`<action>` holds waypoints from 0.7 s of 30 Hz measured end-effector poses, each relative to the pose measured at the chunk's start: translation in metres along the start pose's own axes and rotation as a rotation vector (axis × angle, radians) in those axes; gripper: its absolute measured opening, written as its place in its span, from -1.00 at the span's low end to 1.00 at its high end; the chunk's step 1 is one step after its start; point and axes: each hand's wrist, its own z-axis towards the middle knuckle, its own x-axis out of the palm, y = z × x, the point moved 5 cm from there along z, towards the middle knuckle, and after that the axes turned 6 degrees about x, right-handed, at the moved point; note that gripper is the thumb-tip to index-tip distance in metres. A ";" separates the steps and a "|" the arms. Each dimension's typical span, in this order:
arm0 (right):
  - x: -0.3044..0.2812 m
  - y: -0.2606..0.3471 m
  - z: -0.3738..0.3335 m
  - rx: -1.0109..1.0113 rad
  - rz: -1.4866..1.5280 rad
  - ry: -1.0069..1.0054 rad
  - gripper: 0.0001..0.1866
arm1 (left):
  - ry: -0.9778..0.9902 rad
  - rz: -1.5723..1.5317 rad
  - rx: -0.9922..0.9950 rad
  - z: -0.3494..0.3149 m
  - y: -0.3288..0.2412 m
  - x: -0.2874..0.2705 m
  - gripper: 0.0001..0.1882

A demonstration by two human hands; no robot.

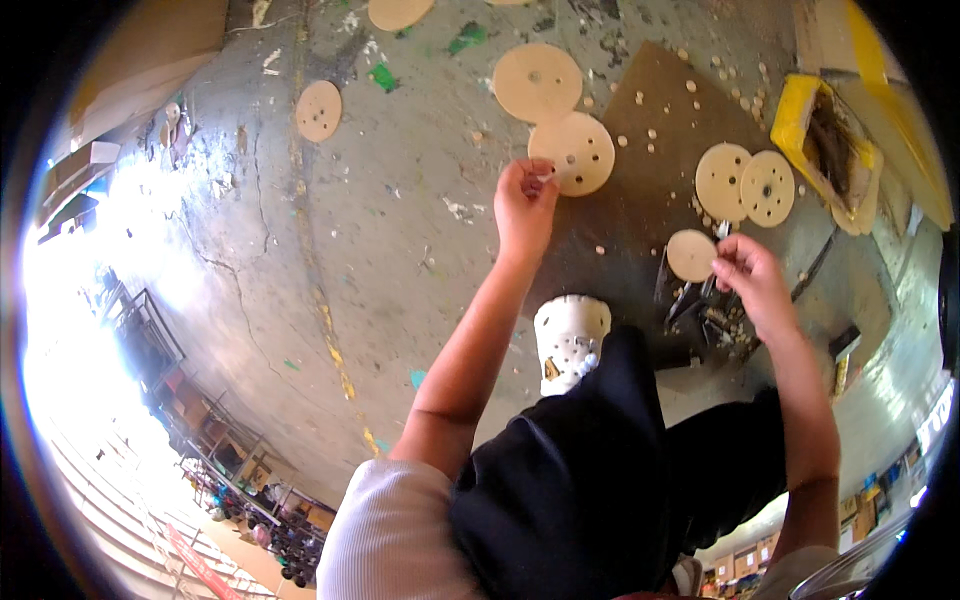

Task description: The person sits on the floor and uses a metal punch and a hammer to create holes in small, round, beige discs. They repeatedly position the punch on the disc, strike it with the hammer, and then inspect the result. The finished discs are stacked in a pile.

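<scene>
My right hand [755, 280] is closed, finger and thumb at the edge of a small tan disc [690, 256] with no large holes. A small white piece [722, 229] shows just above those fingers. My left hand [527, 205] is pinched beside a larger tan disc with dark holes [583, 150]; something small and whitish is at its fingertips, too small to name. Overlapping that disc is another pale tan disc [537, 82]. Two more holed discs, one [722, 182] partly under the other [768, 190], lie beyond my right hand.
Many small round cut-outs lie scattered over a brown sheet [650, 110] and the grey floor. Dark metal tools [715, 320] lie below my right hand. A yellow-edged open box [825, 150] stands at right. My white clog [572, 340] is between my arms; another disc [319, 111] lies left.
</scene>
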 end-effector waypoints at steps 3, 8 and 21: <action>-0.001 0.001 0.002 -0.075 -0.258 -0.044 -0.91 | -0.007 0.127 0.018 0.007 -0.007 0.002 -0.80; 0.006 0.008 0.007 -0.158 -0.330 -0.044 -0.91 | -0.095 0.638 0.240 0.040 -0.028 -0.013 -0.64; 0.004 -0.001 0.018 -0.096 -0.264 -0.041 -0.92 | -0.175 0.956 0.188 0.107 -0.048 -0.002 -0.49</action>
